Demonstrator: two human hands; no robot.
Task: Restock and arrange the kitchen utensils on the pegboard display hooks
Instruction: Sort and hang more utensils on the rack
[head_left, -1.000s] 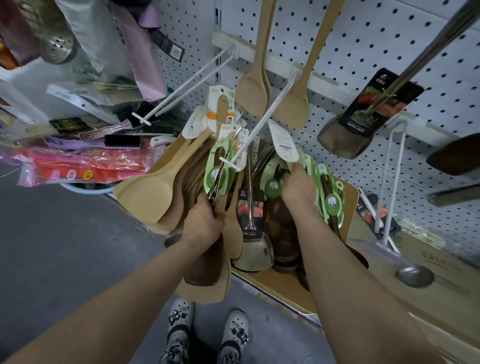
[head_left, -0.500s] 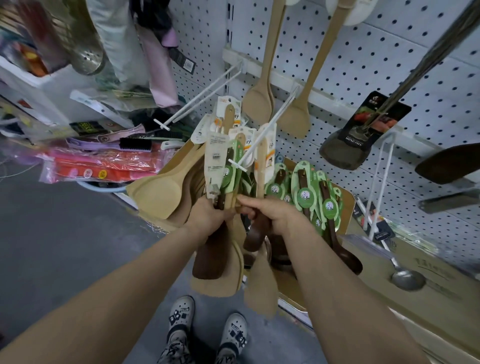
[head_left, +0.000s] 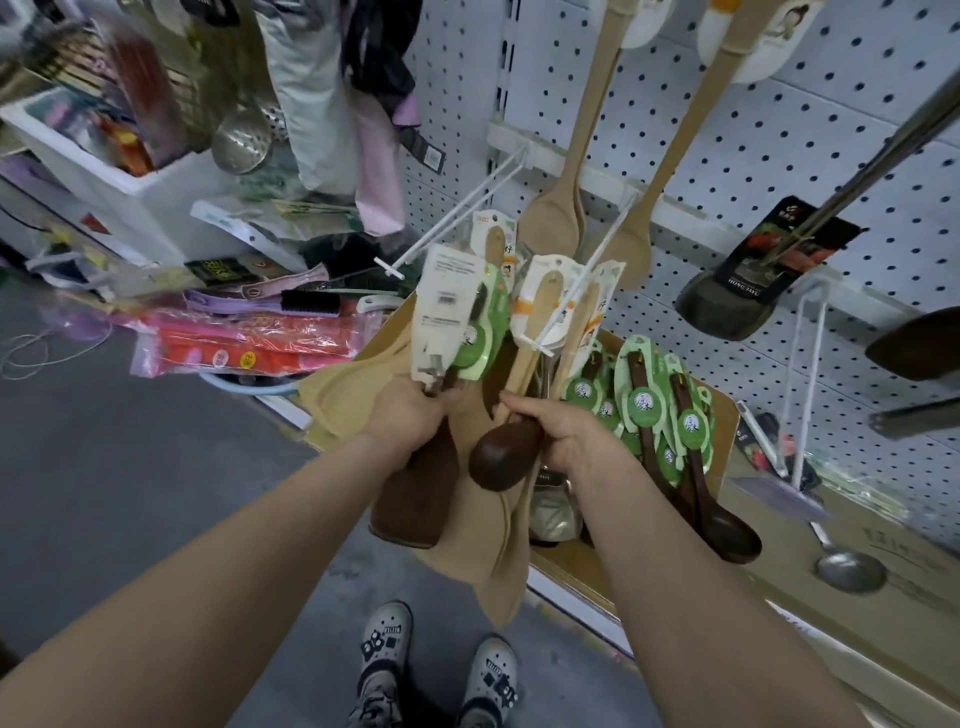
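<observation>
My left hand (head_left: 408, 415) grips a bundle of carded utensils (head_left: 457, 322), with a dark wooden spatula blade (head_left: 415, 499) and pale wooden blades hanging below it. My right hand (head_left: 563, 434) grips a dark wooden spoon (head_left: 506, 457) together with pale wooden spatulas (head_left: 540, 317) whose white cards reach up beside a white double-wire pegboard hook (head_left: 576, 291). Another bare white hook (head_left: 457, 218) juts out to the left of it. A cardboard box (head_left: 724, 431) below holds several dark spoons with green cards (head_left: 647, 410).
The white pegboard (head_left: 779, 135) carries hanging pale wooden spoons (head_left: 556, 223), a metal turner with a black card (head_left: 748, 280) and dark utensils at the right edge. A third white hook (head_left: 800, 384) hangs above a steel ladle (head_left: 849, 571). Packaged goods (head_left: 249, 348) lie at left.
My right hand left the box holding a dark spoon and pale spatulas and has risen beside my left hand. Both hands lifted their utensils closer to the middle hook.
</observation>
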